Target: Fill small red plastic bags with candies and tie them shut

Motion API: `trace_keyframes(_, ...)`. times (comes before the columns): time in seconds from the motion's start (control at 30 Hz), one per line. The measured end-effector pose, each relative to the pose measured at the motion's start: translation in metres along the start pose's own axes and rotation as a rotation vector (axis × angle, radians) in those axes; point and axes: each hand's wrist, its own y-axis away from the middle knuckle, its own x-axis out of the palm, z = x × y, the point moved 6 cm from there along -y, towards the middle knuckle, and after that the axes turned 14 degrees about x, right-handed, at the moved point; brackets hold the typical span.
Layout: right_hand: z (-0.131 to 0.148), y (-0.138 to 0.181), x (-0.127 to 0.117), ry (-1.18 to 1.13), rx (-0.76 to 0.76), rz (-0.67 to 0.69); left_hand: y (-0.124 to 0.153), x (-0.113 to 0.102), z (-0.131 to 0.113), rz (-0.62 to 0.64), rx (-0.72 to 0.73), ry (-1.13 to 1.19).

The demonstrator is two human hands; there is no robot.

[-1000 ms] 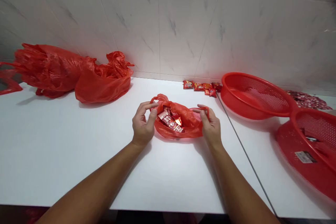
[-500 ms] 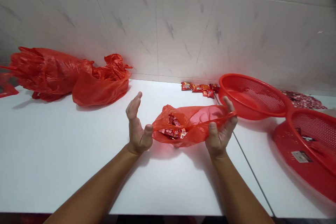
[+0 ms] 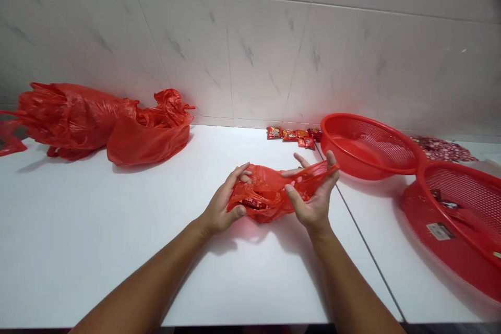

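Observation:
A thin red plastic bag (image 3: 268,182) lies sideways between my hands, with dark red snack packets (image 3: 253,203) showing through its opening. Curled around the left end of the bag is my left hand (image 3: 222,206), its thumb in front and fingertips over the top. My right hand (image 3: 316,206) has the right end, where the plastic is stretched up over the fingers; its thumb lies across the front. Part of the right hand's fingers is behind the film.
Several small snack packets (image 3: 288,135) lie near the wall beside a red basket (image 3: 344,159). Another red basket (image 3: 422,219) at right holds a few items. Patterned cloth (image 3: 446,148) lies behind them. Crumpled red bags (image 3: 84,115) are at left, by an open-topped one (image 3: 151,146).
Both hands have closed in on the bag. The left fingers now wrap its left end, the right thumb has moved inward, and the opening has narrowed over the packets.

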Motion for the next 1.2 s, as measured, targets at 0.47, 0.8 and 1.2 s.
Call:
trace_keyframes(0.47,-0.031,0.016,0.028,0.07,0.455,0.425,0.0,-0.001,-0.002,-0.26,-0.386,-0.024)
trace_keyframes(0.8,-0.023,0.032,0.059,0.21,0.542,0.665,0.005,0.041,-0.01,0.126,-0.125,-0.351)
trace_keyframes(1.2,-0.038,0.028,0.049,-0.024,0.72,0.504,0.001,0.04,-0.012,0.187,-0.147,-0.377)
